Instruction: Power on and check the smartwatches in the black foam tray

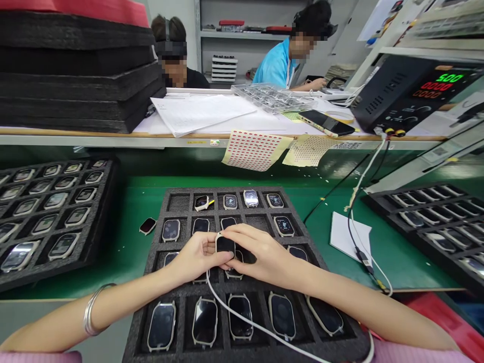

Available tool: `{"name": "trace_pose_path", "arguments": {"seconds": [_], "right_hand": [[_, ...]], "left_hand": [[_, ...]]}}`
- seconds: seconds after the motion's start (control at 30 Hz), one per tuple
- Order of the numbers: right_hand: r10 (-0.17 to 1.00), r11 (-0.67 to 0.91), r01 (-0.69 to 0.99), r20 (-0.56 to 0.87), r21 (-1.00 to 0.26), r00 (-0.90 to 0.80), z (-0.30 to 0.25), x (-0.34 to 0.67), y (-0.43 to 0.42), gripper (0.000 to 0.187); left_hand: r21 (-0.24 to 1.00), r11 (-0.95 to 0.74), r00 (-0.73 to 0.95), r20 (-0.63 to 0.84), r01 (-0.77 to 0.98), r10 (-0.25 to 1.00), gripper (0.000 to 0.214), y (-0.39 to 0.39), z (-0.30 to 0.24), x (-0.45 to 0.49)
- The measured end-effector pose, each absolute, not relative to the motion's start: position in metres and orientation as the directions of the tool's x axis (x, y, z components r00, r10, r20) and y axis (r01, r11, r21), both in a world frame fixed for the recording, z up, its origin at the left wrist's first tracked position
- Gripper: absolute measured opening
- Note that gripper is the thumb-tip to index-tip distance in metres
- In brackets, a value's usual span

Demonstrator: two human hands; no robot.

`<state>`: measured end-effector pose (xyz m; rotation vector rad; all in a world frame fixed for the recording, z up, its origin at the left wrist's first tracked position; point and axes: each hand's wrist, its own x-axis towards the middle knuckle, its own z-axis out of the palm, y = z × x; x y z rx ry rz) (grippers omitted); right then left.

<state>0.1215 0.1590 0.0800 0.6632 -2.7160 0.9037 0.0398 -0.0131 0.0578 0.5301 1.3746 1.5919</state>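
Both my hands meet over a black foam tray (138,325) that holds several square smartwatches with pale frames. Between them is a smartwatch (225,245) with a dark screen, facing up toward me. My left hand (197,256) wraps its fingers behind the watch, thumb at its lower edge. On the other side, my right hand (262,252) grips it with fingers at the top and thumb at the lower right corner. A white cable (242,316) runs from beneath my left hand across the tray; its end is hidden.
A loose watch (147,226) lies on the green mat left of the tray. More watch trays stand at left (85,242) and right (419,222). A shelf above carries stacked foam (75,75), papers (204,111), a phone (327,122) and a power supply (401,91). Two people sit beyond.
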Motion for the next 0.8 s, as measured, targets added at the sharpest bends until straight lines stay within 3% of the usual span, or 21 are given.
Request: {"name": "trace_pose_path", "arguments": {"seconds": [0.2, 0.37, 0.63, 0.8], "right_hand": [[-0.348, 0.67, -0.454, 0.291, -0.588, -0.891, 0.0821, 0.1226, 0.1584, 0.033], [-0.347, 0.63, -0.446, 0.283, -0.636, -0.894, 0.0828, 0.1236, 0.1581, 0.043], [-0.354, 0.68, -0.462, 0.297, -0.569, -0.887, 0.0762, 0.1234, 0.1596, 0.05], [-0.315, 0.741, -0.442, 0.32, -0.505, -0.893, 0.0761, 0.1247, 0.1561, 0.041]], "left_hand": [[0.935, 0.064, -0.45, -0.227, -0.348, 0.864, 0.028, -0.0151, 0.0591, 0.0387], [0.953, 0.072, -0.417, -0.197, -0.296, 0.887, 0.026, -0.0172, 0.0593, 0.0376], [0.958, 0.097, -0.406, -0.205, -0.27, 0.891, 0.027, -0.0166, 0.0579, 0.0364], [0.957, 0.124, -0.418, -0.229, -0.263, 0.879, 0.029, -0.0158, 0.0567, 0.0397]]}}
